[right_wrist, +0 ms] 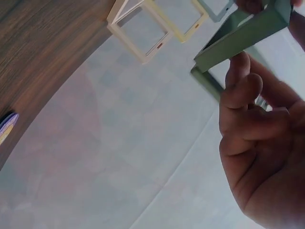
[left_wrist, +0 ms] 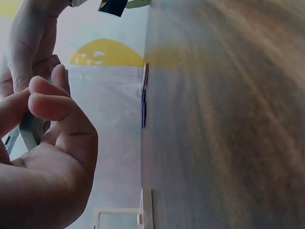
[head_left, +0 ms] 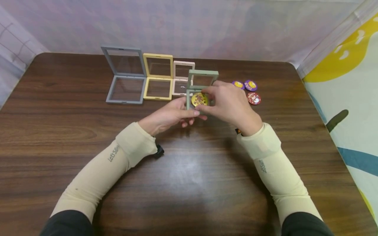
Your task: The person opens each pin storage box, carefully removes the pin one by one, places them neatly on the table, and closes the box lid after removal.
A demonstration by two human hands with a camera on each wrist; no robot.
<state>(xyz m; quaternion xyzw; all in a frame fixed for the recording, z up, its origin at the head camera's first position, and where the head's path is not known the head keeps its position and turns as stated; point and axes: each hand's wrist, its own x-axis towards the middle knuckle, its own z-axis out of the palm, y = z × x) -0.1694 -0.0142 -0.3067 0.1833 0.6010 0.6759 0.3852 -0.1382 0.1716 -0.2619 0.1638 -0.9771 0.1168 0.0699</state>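
In the head view my left hand (head_left: pixel 172 114) grips the lower left side of a small sage-green hinged display frame (head_left: pixel 203 71), raised off the table with its two halves spread apart. A round yellow badge (head_left: pixel 199 99) with a printed figure lies against the clear film of the lower half. Thumb and fingers of my right hand (head_left: pixel 231 103) pinch that badge at its right side. From the right wrist view, the green frame's edge (right_wrist: pixel 243 45) partly hides the fingertips, and the badge is out of sight. The left wrist view shows the left fingers curled under the frame.
Three more hinged frames stand spread open at the back: grey-blue (head_left: pixel 125 102), yellow (head_left: pixel 157 98) and pale pink (head_left: pixel 184 62). To the right lie two purple-and-yellow badges (head_left: pixel 250 85) and a red badge (head_left: pixel 253 98). A pale curtain (head_left: pixel 165 29) hangs behind the wooden table (head_left: pixel 189 183).
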